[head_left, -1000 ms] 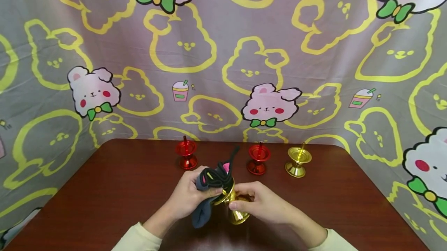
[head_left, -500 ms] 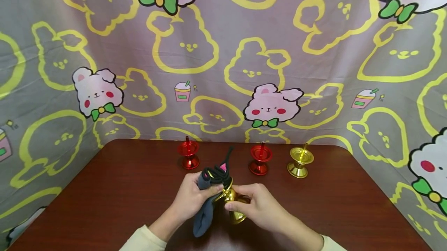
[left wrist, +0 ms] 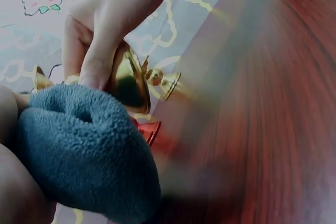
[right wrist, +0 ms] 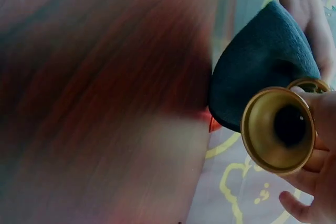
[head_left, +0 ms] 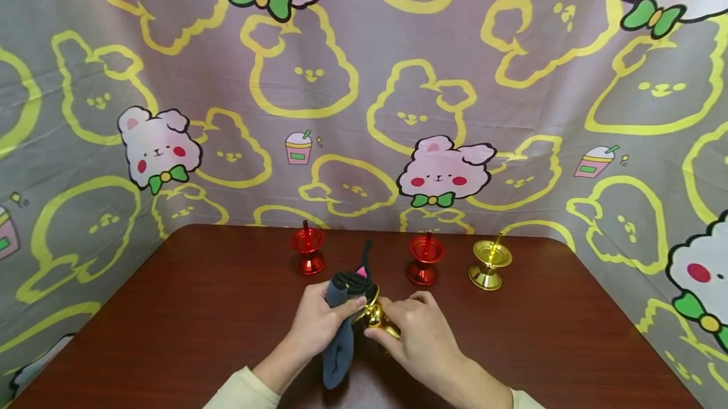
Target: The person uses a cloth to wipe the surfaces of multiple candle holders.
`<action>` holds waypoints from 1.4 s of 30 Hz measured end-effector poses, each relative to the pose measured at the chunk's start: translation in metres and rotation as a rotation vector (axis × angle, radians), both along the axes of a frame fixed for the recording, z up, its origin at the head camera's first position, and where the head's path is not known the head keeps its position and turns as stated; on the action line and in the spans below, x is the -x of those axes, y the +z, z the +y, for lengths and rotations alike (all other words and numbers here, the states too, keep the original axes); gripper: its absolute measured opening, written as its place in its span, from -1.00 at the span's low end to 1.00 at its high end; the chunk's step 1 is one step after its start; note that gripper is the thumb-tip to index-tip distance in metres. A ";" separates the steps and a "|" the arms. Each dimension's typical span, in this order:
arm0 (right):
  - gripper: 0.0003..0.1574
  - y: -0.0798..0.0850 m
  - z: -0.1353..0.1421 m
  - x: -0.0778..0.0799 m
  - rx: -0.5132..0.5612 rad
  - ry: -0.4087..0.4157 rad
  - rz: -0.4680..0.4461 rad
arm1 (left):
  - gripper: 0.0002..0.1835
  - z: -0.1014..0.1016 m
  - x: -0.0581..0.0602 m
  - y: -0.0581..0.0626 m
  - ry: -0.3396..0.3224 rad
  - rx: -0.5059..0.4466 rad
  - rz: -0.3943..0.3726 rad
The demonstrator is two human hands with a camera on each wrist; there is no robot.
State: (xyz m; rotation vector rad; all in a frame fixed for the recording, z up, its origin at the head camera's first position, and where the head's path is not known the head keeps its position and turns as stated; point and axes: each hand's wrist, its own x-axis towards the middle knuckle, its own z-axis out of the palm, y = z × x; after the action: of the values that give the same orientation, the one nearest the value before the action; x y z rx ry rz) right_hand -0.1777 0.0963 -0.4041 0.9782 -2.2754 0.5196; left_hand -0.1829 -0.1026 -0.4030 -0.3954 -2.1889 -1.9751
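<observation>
A gold candle holder (head_left: 373,315) is tilted between my two hands above the front of the table. My left hand (head_left: 318,317) grips a blue-grey cloth (head_left: 339,358), bunched around the holder's dish with its thumb at the rim. Dark folds with a pink patch stick up above that thumb, and one end of the cloth hangs down. My right hand (head_left: 423,327) holds the holder by its stem and foot, covering much of the foot in the head view. From the right wrist, the hollow underside of the foot (right wrist: 260,124) faces the camera.
Towards the back of the brown table (head_left: 188,308) stand a red candle holder (head_left: 309,262) on the left, another red candle holder (head_left: 423,273) right of centre, and a second gold candle holder (head_left: 486,277) beside it. A patterned curtain (head_left: 364,36) rises behind the table.
My right hand has turned over the gold candle holder's foot, hiding more of it. The cloth's hanging end has moved slightly right and lower. The standing holders keep their places.
</observation>
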 end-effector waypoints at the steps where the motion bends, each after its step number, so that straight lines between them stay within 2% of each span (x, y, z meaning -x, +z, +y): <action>1: -0.47 0.000 0.001 0.001 0.016 0.022 -0.044 | -0.79 -0.002 0.000 0.000 -0.009 0.012 0.005; 3: -0.51 0.001 0.004 0.002 0.086 0.102 -0.205 | -0.79 -0.005 0.001 0.000 -0.031 0.035 0.024; 6: -0.55 0.004 0.011 0.005 0.236 0.274 -0.535 | -0.81 -0.011 0.002 0.000 -0.052 0.051 0.051; 8: -0.57 0.006 0.015 0.007 0.307 0.365 -0.721 | -0.80 -0.013 0.002 0.001 -0.074 0.055 0.064; 10: -0.56 0.008 0.018 0.008 0.328 0.423 -0.833 | -0.77 -0.014 0.002 0.003 -0.102 0.058 0.064; 11: -0.54 0.008 0.019 0.008 0.325 0.435 -0.858 | -0.76 -0.015 0.001 0.003 -0.116 0.063 0.057; 13: -0.54 0.008 0.020 0.008 0.318 0.446 -0.872 | -0.71 -0.016 0.000 0.005 -0.149 0.069 0.031; 19: -0.52 0.005 0.022 0.010 0.355 0.387 -0.875 | -0.54 -0.029 -0.003 0.012 -0.227 0.028 -0.124; 20: -0.51 0.005 0.022 0.010 0.360 0.381 -0.881 | -0.53 -0.032 -0.004 0.013 -0.255 0.007 -0.130; 24: -0.46 0.003 0.025 0.013 0.372 0.367 -0.890 | -0.62 -0.044 -0.004 0.014 -0.393 -0.069 -0.076; 26: -0.44 0.004 0.026 0.014 0.366 0.364 -0.896 | -0.62 -0.046 -0.003 0.015 -0.435 -0.094 -0.057; 28: -0.41 0.004 0.027 0.014 0.359 0.349 -0.889 | -0.66 -0.045 -0.002 0.014 -0.424 -0.065 -0.059; 30: -0.41 0.005 0.027 0.014 0.358 0.342 -0.885 | -0.71 -0.043 0.000 0.013 -0.380 -0.026 -0.066; 34: -0.45 0.004 0.027 0.013 0.357 0.379 -0.848 | -0.60 -0.037 0.002 0.010 -0.298 0.047 -0.067; 37: -0.50 0.005 0.026 0.010 0.337 0.429 -0.810 | -0.58 -0.034 0.002 0.008 -0.277 0.070 -0.070; 42: -0.52 0.008 0.024 0.005 0.258 0.424 -0.661 | -0.66 -0.031 0.001 0.005 -0.288 0.081 -0.061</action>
State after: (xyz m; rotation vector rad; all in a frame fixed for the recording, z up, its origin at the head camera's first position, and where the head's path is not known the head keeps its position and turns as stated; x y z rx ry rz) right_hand -0.1831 0.1202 -0.3966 1.2951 -2.4450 1.4622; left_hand -0.1838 -0.1334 -0.3981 -0.7076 -2.3696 -2.0651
